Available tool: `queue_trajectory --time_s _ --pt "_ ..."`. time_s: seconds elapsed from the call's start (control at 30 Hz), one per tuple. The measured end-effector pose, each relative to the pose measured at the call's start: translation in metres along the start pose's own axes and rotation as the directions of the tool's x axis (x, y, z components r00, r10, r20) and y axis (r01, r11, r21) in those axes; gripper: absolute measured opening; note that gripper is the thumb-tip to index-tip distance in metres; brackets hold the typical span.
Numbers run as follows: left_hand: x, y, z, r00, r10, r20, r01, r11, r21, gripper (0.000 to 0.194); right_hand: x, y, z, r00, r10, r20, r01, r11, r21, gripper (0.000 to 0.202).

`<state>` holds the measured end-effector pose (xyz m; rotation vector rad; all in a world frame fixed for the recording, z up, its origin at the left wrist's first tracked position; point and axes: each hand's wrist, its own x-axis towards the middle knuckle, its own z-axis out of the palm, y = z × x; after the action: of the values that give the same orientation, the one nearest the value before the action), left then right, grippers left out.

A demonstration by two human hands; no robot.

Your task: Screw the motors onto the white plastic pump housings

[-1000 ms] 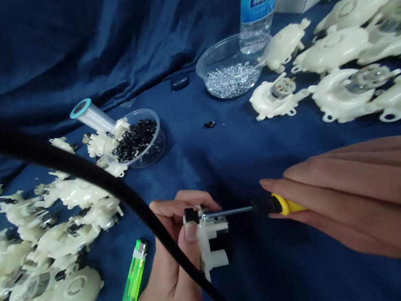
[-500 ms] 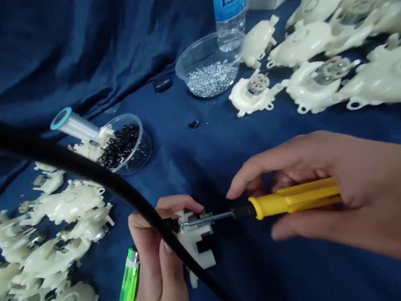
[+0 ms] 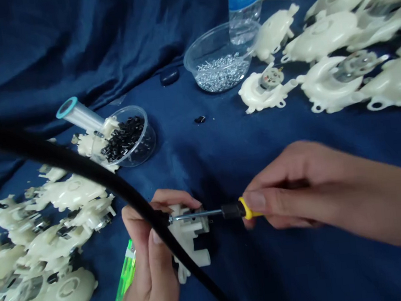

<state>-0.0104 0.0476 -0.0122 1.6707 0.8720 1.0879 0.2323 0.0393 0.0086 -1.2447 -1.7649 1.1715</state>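
Yellow in the right hand (image 3: 294, 193), pinching the screwdriver (image 3: 231, 210) there; clasping the white housing (image 3: 186, 239) in the left hand (image 3: 152, 269), at near centre. Could skid into left fingertips (image 3: 193, 202) if pushed off-axis!

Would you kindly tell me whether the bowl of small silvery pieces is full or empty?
Neither: the bowl is partly filled; small silvery pieces cover its bottom, with clear wall showing above them.

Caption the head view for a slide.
Right hand holds a screwdriver to the white part in the left hand.
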Motion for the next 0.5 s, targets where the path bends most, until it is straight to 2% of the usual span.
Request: queue_trajectory --time_s 0.03,0.07,0.1,0.13,0.17,0.2,0.23,0.3,0.33,0.37,0.4,0.43,0.5 --pt "0.000 -0.001 -0.001 1.000 -0.009 0.006 0.009 1.000 -0.007 0.013 0.002 -0.001 -0.001 0.991 0.083 0.108 -0.096 0.988 0.123 0.041" --pt "0.000 -0.002 -0.002 1.000 -0.016 0.014 0.016 1.000 -0.015 0.013 0.003 -0.002 -0.001 0.980 0.107 0.167 -0.137 0.974 0.180 0.036" --pt "0.000 -0.002 -0.003 0.999 -0.031 0.017 0.032 0.999 -0.025 0.013 0.002 -0.003 -0.002 0.986 0.095 0.134 -0.117 0.979 0.169 0.025" --pt "0.000 -0.002 -0.002 0.999 -0.044 0.023 0.045 0.998 -0.033 0.015 -0.001 -0.003 -0.002 0.998 0.047 0.052 -0.052 0.995 0.090 0.014" --pt "0.000 -0.001 -0.002 0.998 -0.051 0.030 0.052 0.998 -0.039 0.016 -0.005 -0.002 -0.002 0.998 -0.053 -0.037 0.052 0.997 -0.051 0.012" --pt "0.001 -0.001 -0.001 0.998 -0.052 0.038 0.053 0.998 -0.042 0.017 -0.010 0.000 -0.002 0.976 -0.197 -0.094 0.171 0.957 -0.233 0.017" --pt "0.001 0.000 0.000 0.998 -0.054 0.039 0.055 0.998 -0.039 0.018 -0.014 0.002 -0.002 0.928 -0.358 -0.098 0.288 0.861 -0.420 0.023" --pt "0.001 0.001 0.002 0.998 -0.049 0.028 0.050 0.998 -0.025 0.019 -0.022 0.006 -0.001 0.799 -0.600 0.018 0.445 0.571 -0.690 0.029" --pt "0.001 0.001 0.003 0.999 -0.043 0.017 0.043 0.999 -0.016 0.018 -0.024 0.007 -0.001 0.741 -0.668 0.074 0.482 0.451 -0.751 0.030" --pt "0.001 0.002 0.004 0.999 -0.041 0.006 0.041 0.999 -0.010 0.017 -0.024 0.007 0.000 0.715 -0.693 0.095 0.490 0.400 -0.774 0.028" --pt "0.001 0.002 0.004 0.999 -0.041 -0.004 0.041 0.999 -0.008 0.015 -0.023 0.006 0.000 0.725 -0.684 0.079 0.488 0.430 -0.760 0.023" --pt "0.000 0.001 0.004 0.999 -0.048 -0.013 0.048 0.999 -0.009 0.014 -0.020 0.004 0.001 0.765 -0.643 0.044 0.479 0.520 -0.707 0.018" --pt "-0.003 0.000 0.002 0.998 -0.064 -0.019 0.064 0.998 -0.022 0.014 -0.013 -0.001 0.001 0.901 -0.434 -0.021 0.373 0.796 -0.476 0.025"
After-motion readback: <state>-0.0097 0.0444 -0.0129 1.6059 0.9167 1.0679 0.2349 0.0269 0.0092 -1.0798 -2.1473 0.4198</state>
